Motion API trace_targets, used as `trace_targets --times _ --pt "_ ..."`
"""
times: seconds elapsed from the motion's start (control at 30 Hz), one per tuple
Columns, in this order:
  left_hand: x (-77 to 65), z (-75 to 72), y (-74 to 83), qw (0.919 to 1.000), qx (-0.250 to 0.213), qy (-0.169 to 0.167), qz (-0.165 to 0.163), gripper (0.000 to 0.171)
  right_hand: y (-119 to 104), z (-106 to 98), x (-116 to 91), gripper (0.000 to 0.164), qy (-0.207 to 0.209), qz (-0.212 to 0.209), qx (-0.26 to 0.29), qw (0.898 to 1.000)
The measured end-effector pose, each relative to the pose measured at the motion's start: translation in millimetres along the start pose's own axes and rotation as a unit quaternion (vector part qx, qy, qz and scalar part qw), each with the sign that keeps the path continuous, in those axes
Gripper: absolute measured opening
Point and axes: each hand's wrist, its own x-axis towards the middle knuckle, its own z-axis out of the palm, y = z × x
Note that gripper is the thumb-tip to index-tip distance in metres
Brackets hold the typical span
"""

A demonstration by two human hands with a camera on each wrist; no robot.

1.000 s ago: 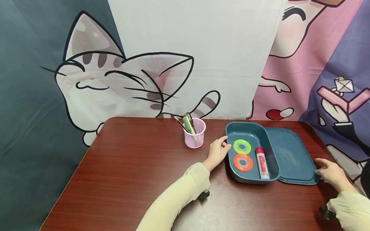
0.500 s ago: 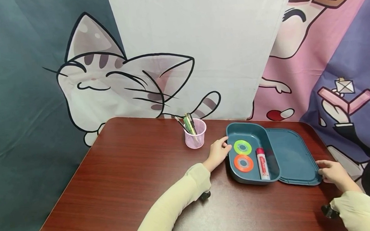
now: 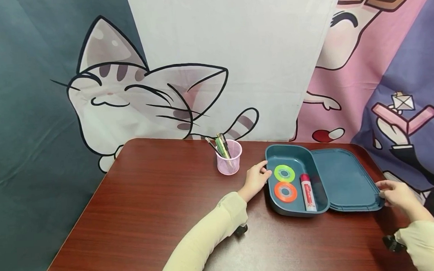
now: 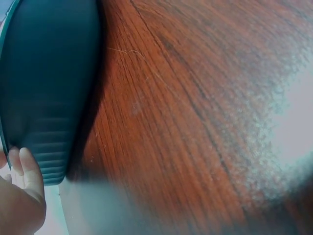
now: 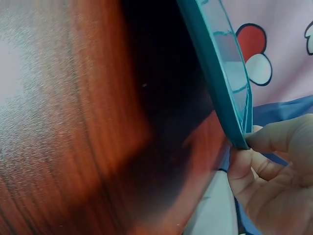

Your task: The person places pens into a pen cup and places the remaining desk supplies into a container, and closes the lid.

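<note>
A dark teal plastic storage box (image 3: 298, 205) stands uncovered on the table. Inside it lie a green tape roll (image 3: 278, 173), an orange tape roll (image 3: 279, 192) and a white glue stick with a pink cap (image 3: 308, 194). My left hand (image 3: 255, 179) holds the box's left rim, with fingertips (image 4: 30, 164) against the outer wall in the left wrist view. To the box's right is its matching lid (image 3: 346, 178). My right hand (image 3: 398, 195) pinches the lid's near right corner between thumb and fingers. In the right wrist view this lid edge is raised over the table, with a dark shadow beneath.
A pink mesh pen cup (image 3: 229, 166) with several pens and pencils stands left of the box, near the table's back edge. The brown wooden table (image 3: 161, 195) ends just right of the lid. Printed cartoon curtains (image 3: 234, 36) hang behind.
My right hand has taken hold of the lid's corner and moved right and slightly up with it, so the lid has shifted and tilted. My left hand and the box have stayed put.
</note>
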Motion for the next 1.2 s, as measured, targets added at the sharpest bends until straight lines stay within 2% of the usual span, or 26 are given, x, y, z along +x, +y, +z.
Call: trace_targets --times 0.17,0.37,0.5,0.6,0.63,0.73,0.83,1.03,1.2 --pt "-1.0 -0.2 0.3 0.9999 -0.011 -0.001 -0.002 0.041 -8 -7 -4 0.036 0.054 -0.028 -0.055 0.997" --pt "-1.3 0.2 -0.5 0.9998 -0.017 -0.001 -0.007 0.041 -15 -17 -9 0.034 0.106 -0.036 -0.070 0.991" --pt "-1.0 0.6 -1.4 0.9998 -0.019 -0.003 -0.009 0.041 16 -20 9 0.029 0.135 -0.036 -0.074 0.987" --pt "-1.1 0.2 -1.0 0.9998 -0.016 -0.003 -0.010 0.041 19 -24 14 0.032 0.139 -0.028 -0.080 0.987" --pt "-1.1 0.1 -0.8 0.9998 -0.015 -0.003 -0.010 0.041 13 -26 11 0.029 0.145 -0.030 -0.094 0.984" --pt "-1.1 0.1 -0.9 0.9999 -0.012 -0.002 -0.008 0.041 -26 -34 -7 0.033 0.140 -0.033 -0.112 0.983" --pt "-0.9 0.5 -1.2 0.9999 -0.011 -0.002 -0.010 0.041 -44 -38 -16 0.031 0.153 -0.041 -0.120 0.980" --pt "-0.1 0.9 -2.4 0.9999 -0.012 0.000 -0.012 0.041 -57 -41 -22 0.033 0.153 -0.046 -0.104 0.982" --pt "0.7 1.0 -2.7 0.9998 -0.013 -0.001 -0.013 0.041 -64 -45 -27 0.033 0.155 -0.066 -0.101 0.980"
